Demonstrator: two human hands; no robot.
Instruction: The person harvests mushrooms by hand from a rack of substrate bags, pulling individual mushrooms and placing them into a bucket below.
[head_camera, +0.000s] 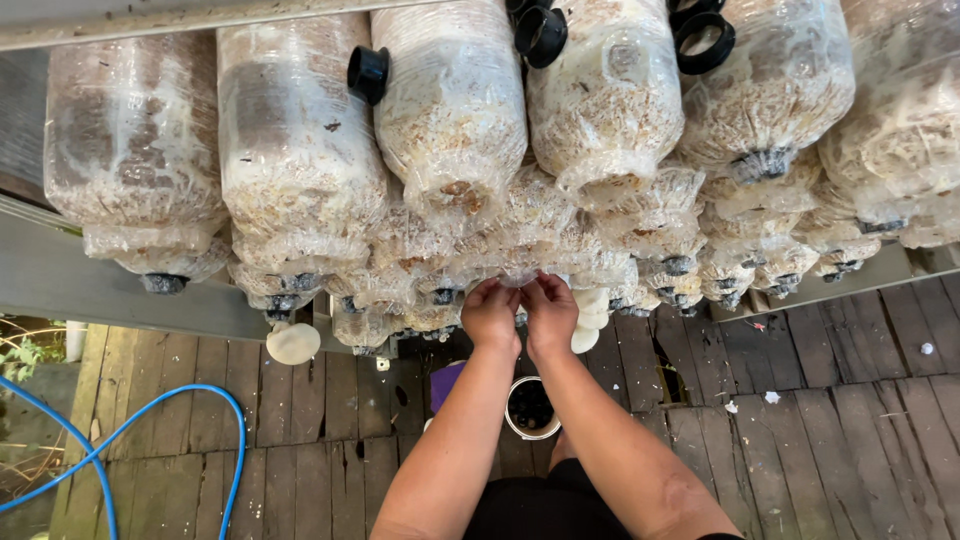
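Seen from above, a person's two bare hands reached forward to a stack of clear plastic mushroom-growing bags (455, 130) lying on their sides on a metal rack (90, 280). The left hand (490, 315) and right hand (551, 312) sat side by side, almost touching, at the mouth of one bag (520, 272) low in the middle of the stack. Both hands' fingers were curled and pinched at that bag's plastic neck; how firmly they gripped could not be told. Just right of the right hand, pale white mushrooms (590, 312) poked from neighbouring bags, and another white mushroom (293, 343) hung farther left. Below the hands, on the wooden plank floor (820, 440), stood a white bucket (531, 408). A blue hose (150, 410) looped across the floor at near left.
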